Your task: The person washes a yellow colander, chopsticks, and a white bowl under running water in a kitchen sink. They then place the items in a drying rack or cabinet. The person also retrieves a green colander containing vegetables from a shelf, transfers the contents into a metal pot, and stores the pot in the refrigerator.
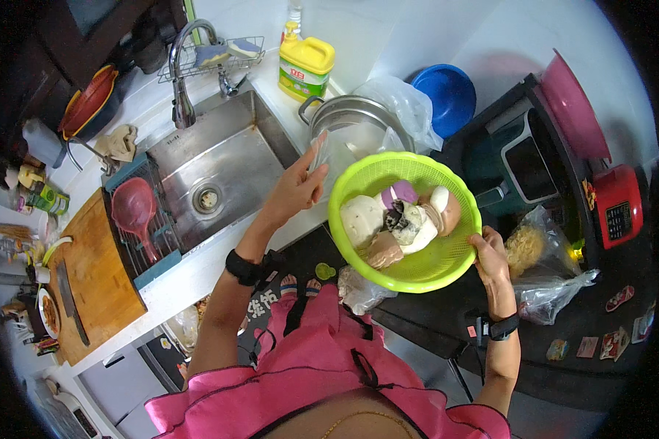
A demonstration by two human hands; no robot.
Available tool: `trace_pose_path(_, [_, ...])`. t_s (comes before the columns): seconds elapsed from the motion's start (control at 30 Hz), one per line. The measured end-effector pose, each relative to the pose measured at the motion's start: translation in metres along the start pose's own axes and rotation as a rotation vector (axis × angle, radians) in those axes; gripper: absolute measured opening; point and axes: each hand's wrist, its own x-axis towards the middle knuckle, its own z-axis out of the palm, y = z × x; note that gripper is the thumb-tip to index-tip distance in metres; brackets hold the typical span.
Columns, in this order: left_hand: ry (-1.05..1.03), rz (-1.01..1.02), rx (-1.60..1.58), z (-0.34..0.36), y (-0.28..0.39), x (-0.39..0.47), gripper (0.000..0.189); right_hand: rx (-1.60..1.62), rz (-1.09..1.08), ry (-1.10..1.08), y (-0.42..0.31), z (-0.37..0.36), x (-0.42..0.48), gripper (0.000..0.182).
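Note:
My right hand [492,253] grips the right rim of a lime-green plastic colander [445,269], held tilted in front of me. Inside sit several steamed buns: a speckled white bun [362,220], a purple-and-white piece [400,192], a brown bun [449,211] and a black-and-white torn-looking one [407,222]. To the colander's left, my left hand [295,192] reaches forward with thin clear plastic [319,159] between its thumb and index finger. Just beyond stands a stainless-steel pot [357,110], partly covered by a clear plastic bag [412,107]; the colander hides its near side.
A steel sink [225,159] with a tall faucet [182,93] lies left. A knife [71,302] rests on a wooden cutting board [99,274]. Behind are a yellow detergent jug [306,66] and a blue basin [445,101]. A bag of noodle-like food [527,249] lies on the dark table at right.

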Motion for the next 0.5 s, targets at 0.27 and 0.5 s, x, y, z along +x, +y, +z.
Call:
trace_pose_path(0.27, [0.168,0.026,0.214,0.015,-0.044,-0.013,0.069,0.09,0.014,0.061,0.016,0.013,-0.005,0.027])
trace_pose_path(0.5, [0.102,0.149,-0.078,0.038,-0.072,-0.017,0.08,0.081,-0.01,0.001,0.022,0.032,-0.025,0.02])
